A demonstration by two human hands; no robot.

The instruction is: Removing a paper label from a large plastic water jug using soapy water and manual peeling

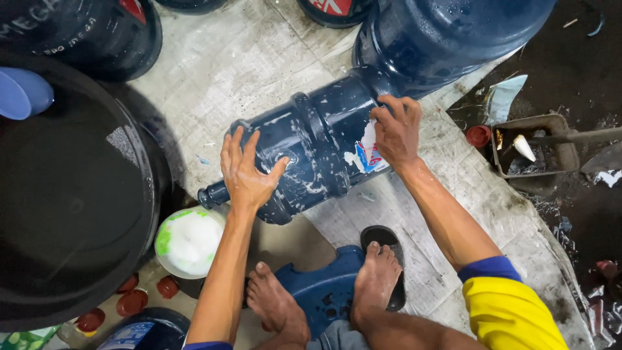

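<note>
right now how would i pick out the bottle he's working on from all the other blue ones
Start at the big black tub on the left and move right across the wet concrete slab. The water jug there is the only one lying on its side, with the left hand near its neck and the right hand on a torn, half-peeled label; the others stand upright.

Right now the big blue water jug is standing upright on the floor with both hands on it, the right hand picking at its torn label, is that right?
Not quite. The head view shows the blue water jug lying on its side, neck pointing toward the white tub, not upright. The rest holds: the left hand presses on its shoulder, and the right hand picks at the torn label.
</note>
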